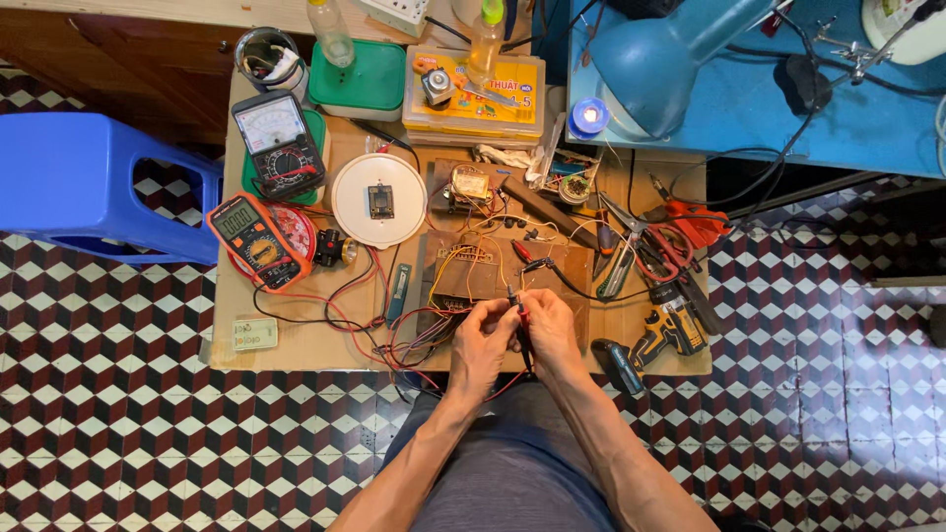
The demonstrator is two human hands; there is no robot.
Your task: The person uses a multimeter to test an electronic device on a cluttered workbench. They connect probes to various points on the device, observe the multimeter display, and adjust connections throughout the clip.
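We look down on a low wooden table (296, 345) full of electronic parts, and both hands meet at its near edge. Our left hand (483, 340) has its fingers pinched together on a thin wire end, and our right hand (547, 330) closes around a slim black test probe (524, 345) whose body points toward us. The probe tip and the wire end come together between the fingertips, but this place is very small and partly covered by the fingers, so we cannot tell if they really touch.

Just beyond the hands lies a brown circuit board (483, 271) with yellow and red wires; its near part is hidden behind our knuckles. Red and black leads (345, 305) run from there to the left, toward an orange digital multimeter (254, 239). Farther on the left stands a black analog meter (278, 143), and between it and the board lies a white round plate (378, 200) with a small dark module in its middle.

On the right we see red-handled pliers (680, 232) and a yellow and black cordless drill (660, 340), which hangs partly over the table edge. At the far right a blue desk lamp (650, 59) is cut off by the picture border
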